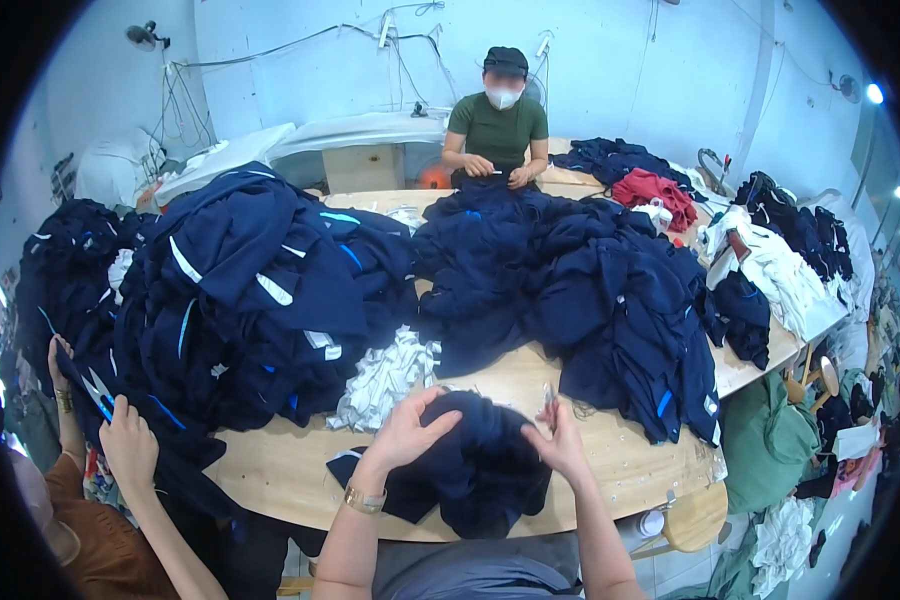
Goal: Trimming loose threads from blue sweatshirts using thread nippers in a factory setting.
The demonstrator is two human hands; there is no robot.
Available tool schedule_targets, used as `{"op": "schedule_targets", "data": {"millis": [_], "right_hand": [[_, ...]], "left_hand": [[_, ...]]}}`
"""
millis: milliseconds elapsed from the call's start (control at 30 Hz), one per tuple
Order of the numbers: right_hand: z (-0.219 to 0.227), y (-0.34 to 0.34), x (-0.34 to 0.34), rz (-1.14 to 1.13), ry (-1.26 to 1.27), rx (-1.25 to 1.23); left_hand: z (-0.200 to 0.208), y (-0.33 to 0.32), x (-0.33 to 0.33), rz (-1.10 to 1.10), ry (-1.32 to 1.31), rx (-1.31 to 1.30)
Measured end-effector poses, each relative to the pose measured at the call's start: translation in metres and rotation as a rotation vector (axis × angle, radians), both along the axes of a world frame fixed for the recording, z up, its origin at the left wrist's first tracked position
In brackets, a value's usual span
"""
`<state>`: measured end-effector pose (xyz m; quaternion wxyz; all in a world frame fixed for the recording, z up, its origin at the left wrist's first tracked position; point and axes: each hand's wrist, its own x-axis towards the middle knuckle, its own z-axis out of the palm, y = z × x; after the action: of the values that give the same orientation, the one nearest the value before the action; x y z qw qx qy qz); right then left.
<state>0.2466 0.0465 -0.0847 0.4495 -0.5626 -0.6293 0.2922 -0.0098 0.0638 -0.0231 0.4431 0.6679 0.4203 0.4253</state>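
Note:
A bunched navy garment [485, 455] lies at the near edge of the table in front of me. My left hand [418, 428] is closed on its upper left part, thumb on top of the cloth. At the garment's right side, my right hand [564, 440] is curled, its thumb against the fabric. From its fingers a small metal tool [548, 397], resembling thread snips, points upward; its lower part is hidden. A crumpled heap of white cloth pieces [388, 380] sits just beyond my left hand.
Large piles of navy garments [260, 270] cover the table's left and right [620, 290]. A co-worker [500, 130] across the table handles navy cloth. At left, another person's hand [128, 440] holds blue-handled snips [100, 395]. A stool [698, 515] and green sack [770, 430] stand at right.

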Motion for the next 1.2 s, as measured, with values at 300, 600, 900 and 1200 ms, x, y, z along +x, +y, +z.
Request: {"op": "schedule_targets", "data": {"millis": [300,600,900,1200], "right_hand": [[0.093,0.011,-0.051,0.408,0.294,0.282],[0.085,-0.008,-0.073,0.352,0.048,0.224],[0.084,-0.001,-0.062,0.382,0.951,-0.096],[0.094,0.003,-0.064,0.412,0.894,-0.083]], "left_hand": [[0.041,-0.013,0.011,-0.075,0.085,0.033],[0.034,-0.032,0.019,-0.013,0.194,0.136],[0.036,-0.035,0.017,-0.032,0.15,-0.067],[0.035,-0.033,0.025,0.102,0.086,0.143]]}}
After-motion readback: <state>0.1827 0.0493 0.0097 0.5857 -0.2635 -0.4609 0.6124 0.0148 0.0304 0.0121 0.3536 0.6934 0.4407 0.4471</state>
